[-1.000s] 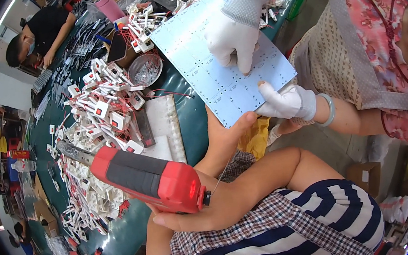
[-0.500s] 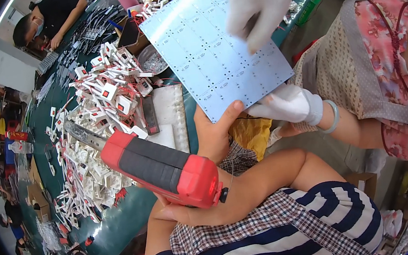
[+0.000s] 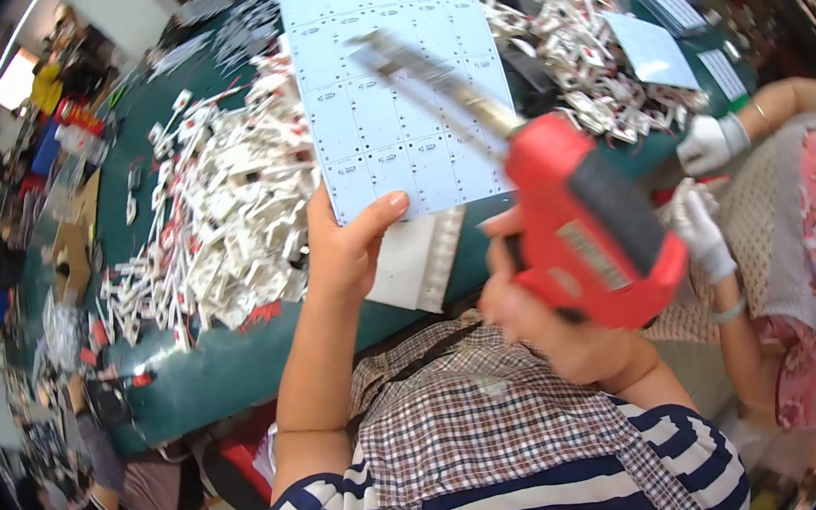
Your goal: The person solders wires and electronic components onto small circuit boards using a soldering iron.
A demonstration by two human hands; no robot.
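Note:
My left hand [image 3: 357,246] grips a large white circuit board panel [image 3: 351,110] by its lower edge, thumb on the front. Rows of small printed marks and dark dots cover the panel, which stands tilted up above the table. In my right hand [image 3: 562,323] is a red and black pistol-shaped soldering gun [image 3: 591,224], its handle wrapped by my fingers. Its long metal nose [image 3: 450,89] points up and left across the panel's face, blurred by motion. Whether the tip touches the panel I cannot tell.
A big heap of white plastic parts with red wires [image 3: 250,192] covers the green table [image 3: 241,375] left of the panel. Another heap [image 3: 589,73] lies to its right, beside another white panel [image 3: 652,51]. A co-worker's white-gloved hands [image 3: 712,142] are at the right.
The co-worker's gloved hands have left the panel. My left hand has moved left with it, turning it more upright. My right hand has swung the soldering gun right and up, in front of the panel.

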